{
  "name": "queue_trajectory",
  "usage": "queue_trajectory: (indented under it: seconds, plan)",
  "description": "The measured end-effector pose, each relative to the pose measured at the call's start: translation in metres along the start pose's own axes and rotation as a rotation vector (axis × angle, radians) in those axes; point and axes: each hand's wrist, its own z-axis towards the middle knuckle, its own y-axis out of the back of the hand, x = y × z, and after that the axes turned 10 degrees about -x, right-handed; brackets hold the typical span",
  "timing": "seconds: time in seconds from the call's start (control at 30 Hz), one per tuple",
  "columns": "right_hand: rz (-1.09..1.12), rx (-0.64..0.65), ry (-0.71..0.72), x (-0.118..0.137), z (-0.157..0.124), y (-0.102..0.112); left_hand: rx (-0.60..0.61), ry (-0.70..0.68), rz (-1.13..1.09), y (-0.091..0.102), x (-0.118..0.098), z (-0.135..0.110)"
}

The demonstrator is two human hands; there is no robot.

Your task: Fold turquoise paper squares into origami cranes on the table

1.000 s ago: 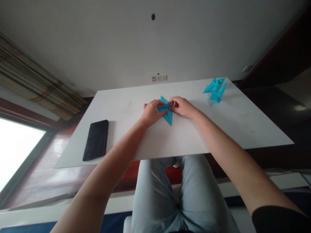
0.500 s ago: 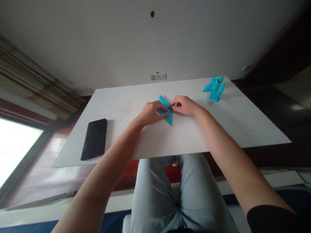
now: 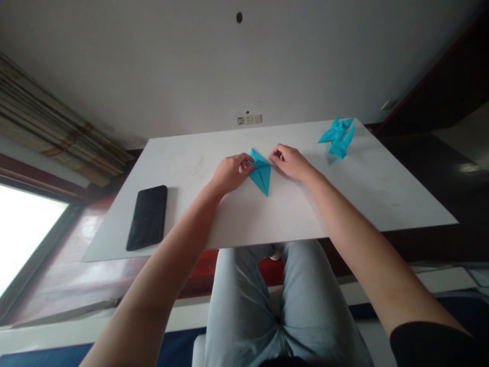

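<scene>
A sheet of blue origami paper, folded into a kite-like shape with a crease down its lower part, lies on the white table between my hands. My left hand pinches its left corner between thumb and fingers. At the right corner, my right hand has thumb and fingertips closed together on the paper's edge; how much paper is between them is hard to make out.
Folded blue paper figures stand at the table's back right corner. A black phone lies at the left. The white table meets a wall with sockets behind it.
Both hands have moved outward from the paper's middle to its side corners. The paper's lower part, partly covered by the left fingers before, now shows as a wider flat triangle.
</scene>
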Motion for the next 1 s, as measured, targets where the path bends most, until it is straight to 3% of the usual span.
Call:
queue_trajectory:
  seconds: [0.27, 0.47, 0.7, 1.0]
  plan:
    - [0.225, 0.075, 0.175, 0.018, -0.002, 0.001, -0.082, 0.035, 0.029, -0.005, -0.002, 0.000]
    - [0.149, 0.104, 0.251, 0.020, 0.000, 0.008, 0.021, -0.026, 0.153, 0.000, -0.009, 0.002]
    - [0.033, 0.199, 0.163, 0.008, 0.001, 0.018, 0.063, -0.059, 0.174, 0.001, -0.020, -0.003]
    - [0.036, 0.220, 0.136, 0.006, 0.001, 0.019, 0.078, -0.049, -0.009, 0.010, -0.023, -0.001]
